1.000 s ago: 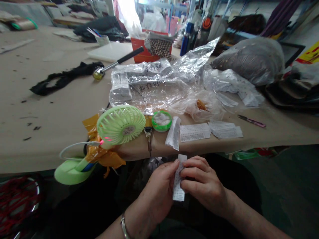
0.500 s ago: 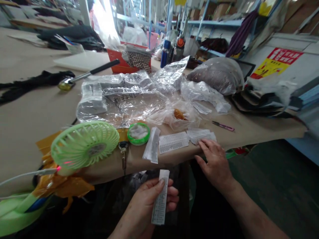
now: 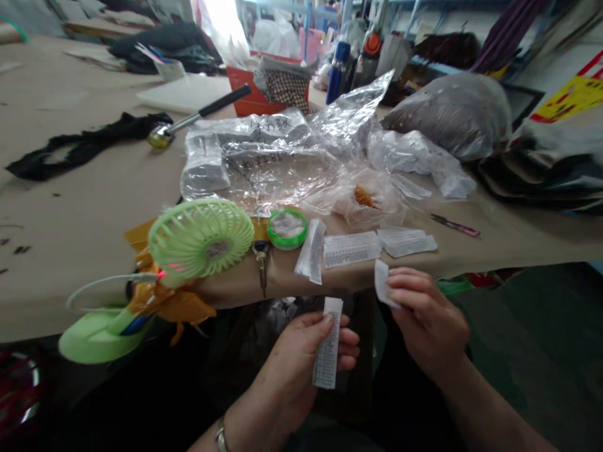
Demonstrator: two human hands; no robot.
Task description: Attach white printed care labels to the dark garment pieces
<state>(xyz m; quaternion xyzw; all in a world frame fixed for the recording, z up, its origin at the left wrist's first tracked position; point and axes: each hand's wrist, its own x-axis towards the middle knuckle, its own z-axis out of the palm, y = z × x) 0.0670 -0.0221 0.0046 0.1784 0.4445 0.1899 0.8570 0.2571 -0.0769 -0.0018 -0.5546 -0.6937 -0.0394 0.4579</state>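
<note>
Low in front of the table edge, my left hand (image 3: 301, 351) grips a stack of printed paper labels (image 3: 328, 345) under the thumb. A small white label (image 3: 383, 284) is pinched in my right hand (image 3: 426, 314), just off the table's front edge. Beyond it on the table lie a fanned pile of labels (image 3: 406, 242), a printed pile (image 3: 352, 248) and a folded pile (image 3: 311, 252). A round green tin (image 3: 287, 228) of white material sits left of these piles.
A green fan (image 3: 201, 238) and a soldering-iron-like tool (image 3: 260, 267) stand at the left front. Thread snips (image 3: 455, 225) lie at the right. Behind are clear plastic bags (image 3: 277, 176), a hammer-like tool (image 3: 200, 118), a red box (image 3: 240, 88) and a stuffed bag (image 3: 456, 116).
My right hand has drawn back from the fanned pile towards me with a label pinched in it. My left hand keeps its stack. The view has shifted left and down.
</note>
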